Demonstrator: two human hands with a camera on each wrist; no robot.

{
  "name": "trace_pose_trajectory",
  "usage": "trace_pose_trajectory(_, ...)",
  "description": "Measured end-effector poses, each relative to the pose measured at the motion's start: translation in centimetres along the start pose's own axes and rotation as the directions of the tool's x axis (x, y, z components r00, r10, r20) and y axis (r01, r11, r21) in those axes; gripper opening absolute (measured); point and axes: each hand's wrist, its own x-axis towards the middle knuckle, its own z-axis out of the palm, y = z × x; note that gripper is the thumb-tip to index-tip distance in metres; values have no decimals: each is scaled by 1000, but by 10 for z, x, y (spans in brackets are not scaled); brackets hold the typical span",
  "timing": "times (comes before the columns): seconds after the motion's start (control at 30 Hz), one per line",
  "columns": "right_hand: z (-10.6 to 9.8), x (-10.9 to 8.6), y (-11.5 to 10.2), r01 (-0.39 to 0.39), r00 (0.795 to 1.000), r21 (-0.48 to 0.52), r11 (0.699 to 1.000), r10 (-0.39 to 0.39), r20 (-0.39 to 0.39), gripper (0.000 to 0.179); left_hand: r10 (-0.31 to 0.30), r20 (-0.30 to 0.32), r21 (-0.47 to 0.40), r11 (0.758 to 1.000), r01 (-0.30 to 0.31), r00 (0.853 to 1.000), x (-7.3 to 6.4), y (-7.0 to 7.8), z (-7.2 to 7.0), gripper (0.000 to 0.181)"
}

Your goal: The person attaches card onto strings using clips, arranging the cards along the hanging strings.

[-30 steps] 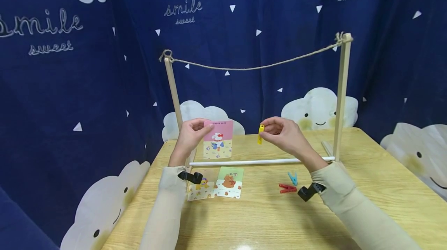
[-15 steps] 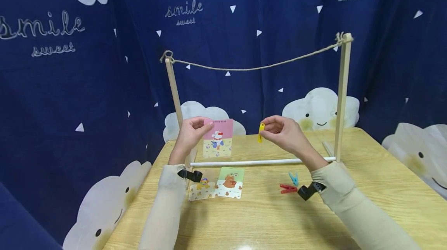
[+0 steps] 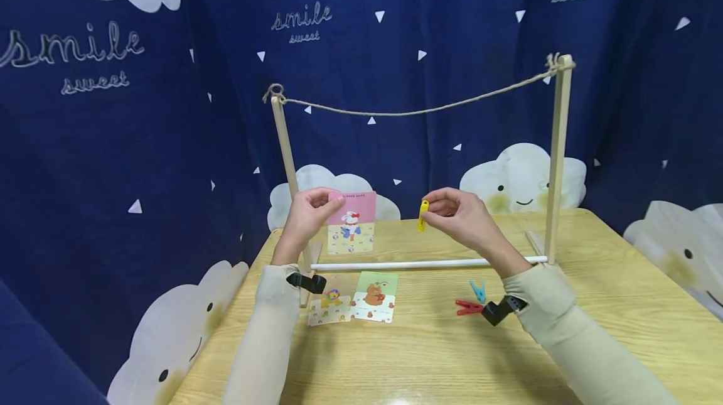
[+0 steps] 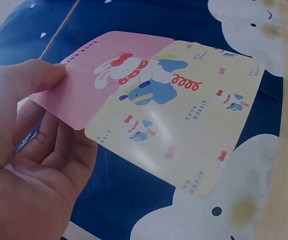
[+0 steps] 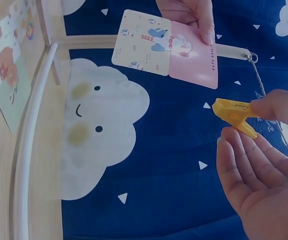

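My left hand pinches a pink and yellow card with a rabbit picture by its upper left corner, thumb in front. The card hangs upright above the table, below the sagging string. In the left wrist view the thumb covers part of the card's pink end, and the other fingers lie behind it. To the right of the card, my right hand holds a yellow clothespin between thumb and fingers. The clothespin is apart from both card and string.
Two wooden posts carry the string, with a white rod low between them. On the table lie a bear card, a lion card, a red clothespin and a blue clothespin. A dark blue curtain hangs behind.
The rabbit card has risen very slightly in my left hand. Both hands keep their grips on the card and clothespin, and the whole head view has shifted a little.
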Motion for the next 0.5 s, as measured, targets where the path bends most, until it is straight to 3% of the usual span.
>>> trace_pose_trajectory(0.3, 2, 5, -3, 13, 1000, -23, 1000, -13, -3, 33, -40, -4, -9, 999, 40, 999, 7, 1, -4, 25)
trace_pose_trajectory(0.5, 2, 10, -6, 21, 1000, -29, 999, -22, -2, 32, -13, -19, -26, 1000, 13, 1000, 10, 2, -5, 27)
